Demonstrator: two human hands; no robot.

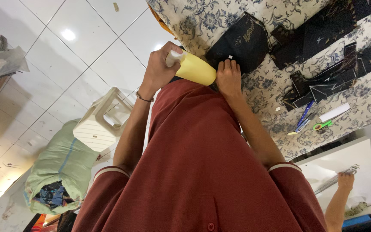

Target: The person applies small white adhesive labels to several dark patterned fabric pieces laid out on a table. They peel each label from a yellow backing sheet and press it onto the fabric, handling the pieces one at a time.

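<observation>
My left hand [159, 68] is shut around the white-capped end of a yellow bottle [196, 68], held sideways at the table edge just above my red shirt. Fingers flat, my right hand [229, 77] presses on a black leaf-patterned cloth piece [241, 41] that lies on the floral table cover [202, 17]. A tiny white scrap [230, 56] sits on the cloth just past my right fingertips. The wide end of the bottle almost touches my right hand.
More black cloth pieces [331, 73] lie across the table, with blue pens [303, 117], green-handled scissors [323, 125] and a white stick [334, 112]. On the tiled floor stand a white plastic stool [101, 122] and a green sack [59, 167]. Another person's hand [345, 180] holds a metal tool over a white sheet.
</observation>
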